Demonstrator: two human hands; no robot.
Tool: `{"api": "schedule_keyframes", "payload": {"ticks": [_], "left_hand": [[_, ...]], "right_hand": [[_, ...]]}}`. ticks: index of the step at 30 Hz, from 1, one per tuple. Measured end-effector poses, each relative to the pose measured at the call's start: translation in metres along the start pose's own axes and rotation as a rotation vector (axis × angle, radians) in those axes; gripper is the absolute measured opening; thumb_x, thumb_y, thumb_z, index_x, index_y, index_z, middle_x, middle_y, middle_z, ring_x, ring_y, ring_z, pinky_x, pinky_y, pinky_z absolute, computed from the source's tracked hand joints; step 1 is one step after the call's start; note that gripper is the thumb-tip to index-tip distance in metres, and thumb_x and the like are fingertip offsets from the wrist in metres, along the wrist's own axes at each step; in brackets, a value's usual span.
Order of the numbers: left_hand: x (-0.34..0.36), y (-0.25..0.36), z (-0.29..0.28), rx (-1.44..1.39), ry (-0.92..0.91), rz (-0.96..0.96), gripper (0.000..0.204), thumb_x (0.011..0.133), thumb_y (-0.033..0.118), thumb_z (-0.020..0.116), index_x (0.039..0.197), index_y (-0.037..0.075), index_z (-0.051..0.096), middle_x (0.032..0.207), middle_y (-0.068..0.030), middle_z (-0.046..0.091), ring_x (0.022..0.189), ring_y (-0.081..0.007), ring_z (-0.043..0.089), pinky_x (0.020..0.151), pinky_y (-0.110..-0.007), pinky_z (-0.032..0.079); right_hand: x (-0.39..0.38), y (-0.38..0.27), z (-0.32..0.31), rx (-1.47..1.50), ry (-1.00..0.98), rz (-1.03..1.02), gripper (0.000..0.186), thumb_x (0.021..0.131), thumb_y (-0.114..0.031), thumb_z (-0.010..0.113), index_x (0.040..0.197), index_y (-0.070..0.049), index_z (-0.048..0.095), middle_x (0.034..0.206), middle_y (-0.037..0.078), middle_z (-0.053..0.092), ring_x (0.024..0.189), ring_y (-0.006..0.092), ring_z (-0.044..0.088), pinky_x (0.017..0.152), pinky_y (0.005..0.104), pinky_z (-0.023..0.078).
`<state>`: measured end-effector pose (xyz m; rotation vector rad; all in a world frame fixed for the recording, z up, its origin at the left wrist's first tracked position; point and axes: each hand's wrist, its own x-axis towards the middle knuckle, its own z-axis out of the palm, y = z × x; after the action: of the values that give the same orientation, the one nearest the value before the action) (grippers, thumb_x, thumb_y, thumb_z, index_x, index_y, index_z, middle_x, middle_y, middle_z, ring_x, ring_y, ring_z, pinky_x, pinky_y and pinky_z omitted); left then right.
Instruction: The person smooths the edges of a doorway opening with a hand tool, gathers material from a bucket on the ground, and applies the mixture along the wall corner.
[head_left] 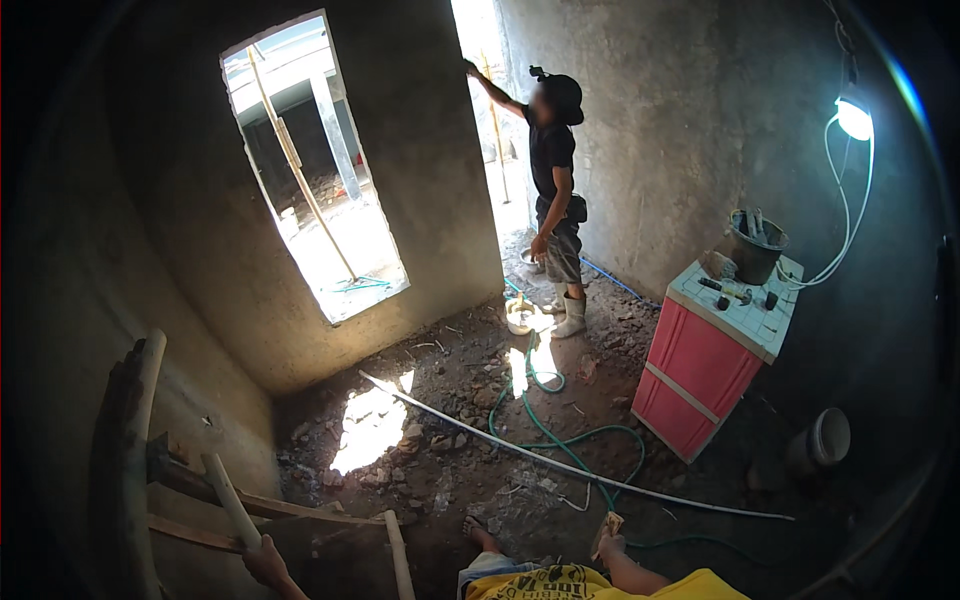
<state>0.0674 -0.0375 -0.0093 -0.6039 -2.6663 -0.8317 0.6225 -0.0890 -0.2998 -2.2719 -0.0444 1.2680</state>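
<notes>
— What is being handled, and where is it being held?

— A white pole [228, 498] is being gripped at its lower end by the left hand [266, 563], low at the left of the view, beside a rough wooden frame [130, 450]. The fingers are being kept wrapped fully round it. A small tan object [607, 524] is being clutched in the right hand [610, 546], near the lower edge, with the fingers being curled shut on it.

— Which step is being carried out?

— By judgement, a perch is being steadied high above the rubble floor, with the pole being used as a hold. For any next move, a firm grip on the pole is being called for, and care over the bare foot [478, 532].

— What is lying further out?

— A green hose [560, 440] and a long white pipe [560, 465] are being left across the floor. Beyond them, a dark bucket [755, 250] is being carried by a pink cabinet [700, 370], and a wall is being reached up by another person [555, 170].

— What is being hidden?

— Both forearms are being cut off by the lower edge. The tan object is too small for its kind to be told. The frame's left side is being lost in shadow.
</notes>
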Motion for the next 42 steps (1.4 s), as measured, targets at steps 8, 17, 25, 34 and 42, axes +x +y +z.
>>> {"api": "schedule_keyframes", "payload": {"ticks": [8, 17, 25, 34, 42], "left_hand": [[-0.001, 0.003, -0.004, 0.015, -0.007, -0.005, 0.050, 0.071, 0.033, 0.066, 0.098, -0.008, 0.058, 0.095, -0.0220, 0.061, 0.088, -0.0372, 0.060, 0.076, -0.045, 0.048], [-0.002, 0.006, -0.005, 0.008, -0.031, -0.017, 0.050, 0.072, 0.034, 0.065, 0.099, -0.007, 0.058, 0.095, -0.0208, 0.062, 0.088, -0.0360, 0.061, 0.076, -0.045, 0.048], [0.002, -0.001, 0.001, 0.032, -0.013, -0.025, 0.050, 0.073, 0.035, 0.065, 0.100, -0.006, 0.058, 0.095, -0.0205, 0.061, 0.087, -0.0359, 0.060, 0.076, -0.045, 0.048], [0.001, 0.002, 0.002, 0.031, -0.050, -0.023, 0.051, 0.072, 0.036, 0.065, 0.099, -0.006, 0.058, 0.094, -0.0198, 0.061, 0.086, -0.0359, 0.061, 0.074, -0.045, 0.048], [-0.001, 0.002, -0.001, 0.023, -0.003, 0.000, 0.047, 0.071, 0.034, 0.064, 0.096, -0.006, 0.060, 0.091, -0.0204, 0.063, 0.083, -0.0363, 0.061, 0.072, -0.045, 0.049]], "right_hand": [[-0.013, -0.008, -0.002, -0.040, 0.000, 0.018, 0.053, 0.092, -0.039, 0.043, 0.120, 0.006, 0.045, 0.116, 0.020, 0.053, 0.104, 0.0301, 0.054, 0.084, 0.0381, 0.044], [0.008, 0.005, -0.002, 0.017, -0.073, 0.034, 0.054, 0.092, -0.039, 0.041, 0.125, 0.004, 0.040, 0.122, 0.020, 0.049, 0.107, 0.0297, 0.052, 0.087, 0.0380, 0.041], [-0.005, -0.001, -0.001, -0.034, -0.030, 0.012, 0.054, 0.093, -0.039, 0.040, 0.123, 0.006, 0.042, 0.118, 0.020, 0.051, 0.105, 0.0302, 0.052, 0.087, 0.0376, 0.042], [0.019, 0.013, 0.002, 0.003, -0.035, 0.061, 0.056, 0.092, -0.040, 0.041, 0.125, 0.005, 0.040, 0.121, 0.019, 0.050, 0.107, 0.0297, 0.052, 0.086, 0.0379, 0.041], [0.012, 0.006, 0.000, -0.004, -0.057, 0.029, 0.055, 0.092, -0.040, 0.041, 0.124, 0.004, 0.042, 0.120, 0.019, 0.050, 0.106, 0.0305, 0.052, 0.087, 0.0384, 0.041]]}}
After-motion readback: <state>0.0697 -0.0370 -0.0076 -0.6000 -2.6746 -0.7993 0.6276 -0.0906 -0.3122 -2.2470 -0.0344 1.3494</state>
